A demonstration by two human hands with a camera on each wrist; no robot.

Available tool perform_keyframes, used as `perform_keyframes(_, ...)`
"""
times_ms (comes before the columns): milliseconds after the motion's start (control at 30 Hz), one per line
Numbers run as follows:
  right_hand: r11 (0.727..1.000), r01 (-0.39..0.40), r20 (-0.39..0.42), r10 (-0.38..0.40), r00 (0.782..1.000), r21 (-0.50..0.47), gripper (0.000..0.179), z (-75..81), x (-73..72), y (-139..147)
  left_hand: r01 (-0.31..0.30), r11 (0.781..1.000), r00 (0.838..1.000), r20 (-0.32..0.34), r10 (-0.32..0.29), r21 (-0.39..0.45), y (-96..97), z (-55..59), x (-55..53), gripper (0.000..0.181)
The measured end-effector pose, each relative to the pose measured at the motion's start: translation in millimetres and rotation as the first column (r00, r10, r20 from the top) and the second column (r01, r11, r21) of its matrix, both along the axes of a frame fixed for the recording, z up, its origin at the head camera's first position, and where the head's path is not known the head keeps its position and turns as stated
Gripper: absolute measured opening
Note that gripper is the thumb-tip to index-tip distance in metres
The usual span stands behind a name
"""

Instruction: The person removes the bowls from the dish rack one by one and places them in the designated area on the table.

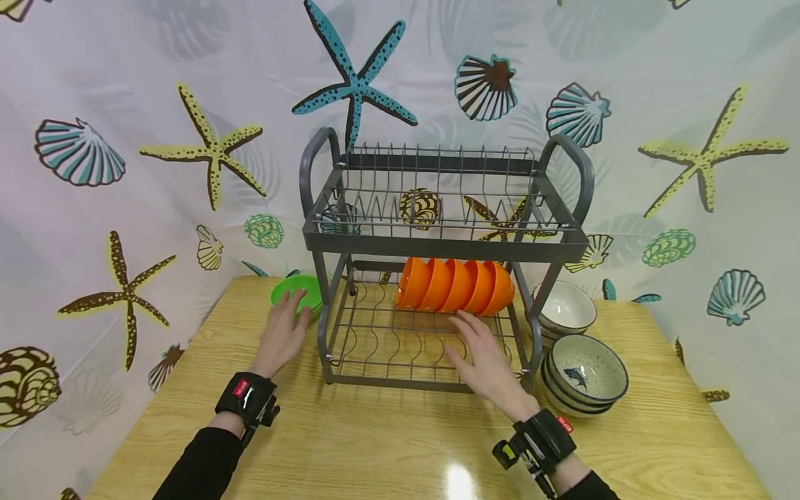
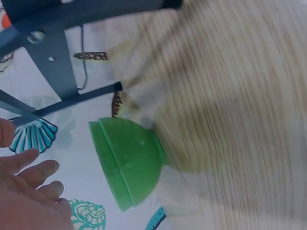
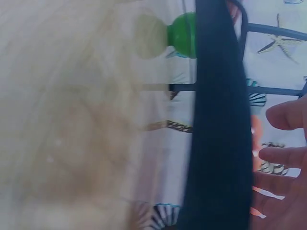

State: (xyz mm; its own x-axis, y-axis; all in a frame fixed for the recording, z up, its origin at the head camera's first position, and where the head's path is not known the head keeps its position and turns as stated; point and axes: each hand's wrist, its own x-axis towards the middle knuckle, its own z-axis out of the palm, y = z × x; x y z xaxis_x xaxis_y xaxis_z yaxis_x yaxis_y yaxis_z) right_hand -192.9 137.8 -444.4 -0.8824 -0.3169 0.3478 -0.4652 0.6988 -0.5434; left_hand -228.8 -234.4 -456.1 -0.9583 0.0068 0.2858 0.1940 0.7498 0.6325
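Note:
Two nested green bowls [image 1: 298, 292] [image 2: 127, 160] stand on the table just left of the dish rack [image 1: 400, 384]. My left hand [image 1: 285, 332] [image 2: 33, 191] is over their near side, fingers relaxed; in the left wrist view the fingertips are above the rim, apart from it. A row of orange bowls [image 1: 459, 286] leans on edge, nested, along the back of the rack's lower tier. Close in front of them, my right hand [image 1: 484, 357] [image 3: 285, 167] reaches over the lower tier with fingers loosely spread and nothing held.
The rack's upper tier [image 1: 437, 246] has wire slots and two curved side handles, overhanging the lower one. Right of the rack stand stacked white bowls [image 1: 567, 305] and, nearer, stacked speckled bowls [image 1: 587, 371]. A patterned curtain [image 1: 400, 69] closes off the back and sides.

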Motion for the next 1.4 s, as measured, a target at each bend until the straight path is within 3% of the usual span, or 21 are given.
perform_keyframes(167, 1.0, -0.015, -0.047, 0.015, 0.999, 0.009, 0.059, 16.8, -5.5, -5, -0.005, 0.996, 0.999, 0.039, 0.002, 0.085, 6.8, 6.7, 11.3, 0.05)
perform_keyframes(333, 1.0, -0.021, -0.065, 0.022, 0.998, 0.018, 0.07, 30.7, -12.4, -12, 0.01, 0.992, 1.0, 0.019, -0.013, 0.124, 14.2, 9.9, 19.6, 0.05)
perform_keyframes(533, 0.996, 0.008, -0.086, 0.0, 0.996, 0.091, 0.083, 42.2, -23.3, -20, 0.026, 0.989, 1.0, -0.021, -0.023, 0.145, 20.4, 9.2, 26.9, 0.052)
perform_keyframes(767, 0.978, 0.025, -0.081, -0.008, 0.997, 0.208, 0.095, 55.8, -39.6, -32, 0.01, 0.986, 1.0, -0.008, -0.009, 0.169, 23.6, 12.2, 35.3, 0.055)
perform_keyframes(1133, 0.921, 0.048, -0.127, 0.001, 0.992, 0.386, 0.097, 63.8, -75.9, -55, 0.087, 0.981, 0.995, -0.064, -0.077, 0.175, 33.2, 14.0, 49.2, 0.058)
perform_keyframes(1400, 0.85, 0.097, -0.079, -0.065, 0.995, 0.518, 0.102, 61.8, -98.3, -74, 0.135, 0.979, 0.987, -0.111, -0.118, 0.156, 40.2, 13.8, 55.2, 0.058)
